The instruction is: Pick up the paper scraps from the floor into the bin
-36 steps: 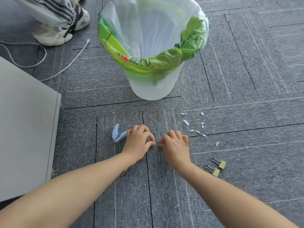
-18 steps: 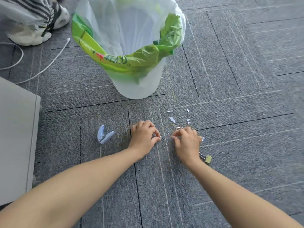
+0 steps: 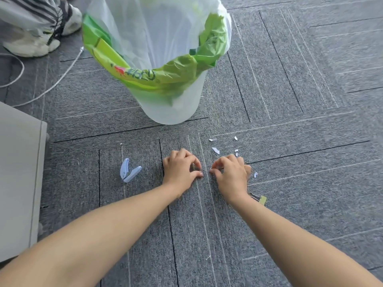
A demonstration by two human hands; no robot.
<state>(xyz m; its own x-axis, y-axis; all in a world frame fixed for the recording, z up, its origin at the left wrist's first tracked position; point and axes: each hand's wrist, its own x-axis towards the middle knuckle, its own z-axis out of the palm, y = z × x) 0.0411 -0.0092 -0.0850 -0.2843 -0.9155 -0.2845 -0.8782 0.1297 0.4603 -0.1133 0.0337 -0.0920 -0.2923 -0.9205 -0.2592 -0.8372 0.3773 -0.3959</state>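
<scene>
Several small white paper scraps [image 3: 215,150] lie on the grey carpet just beyond and to the right of my right hand; one scrap [image 3: 255,174] lies by its outer edge. The bin [image 3: 176,108], white with a clear liner and a green bag folded over its rim, stands upright beyond both hands. My left hand [image 3: 181,168] and my right hand [image 3: 231,172] rest side by side on the carpet, fingers curled, fingertips pinched down near each other. No scrap shows between the fingers of either hand.
A light blue plastic tool [image 3: 129,172] lies left of my left hand. A yellow binder clip [image 3: 260,198] peeks out beside my right wrist. A grey cabinet [image 3: 18,183] stands at the left, with a white cable [image 3: 51,83] and another person's shoe [image 3: 31,44] at the back left.
Both hands have slid right along the carpet, away from the blue tool and up to the scraps. My right hand now covers some scraps and one binder clip.
</scene>
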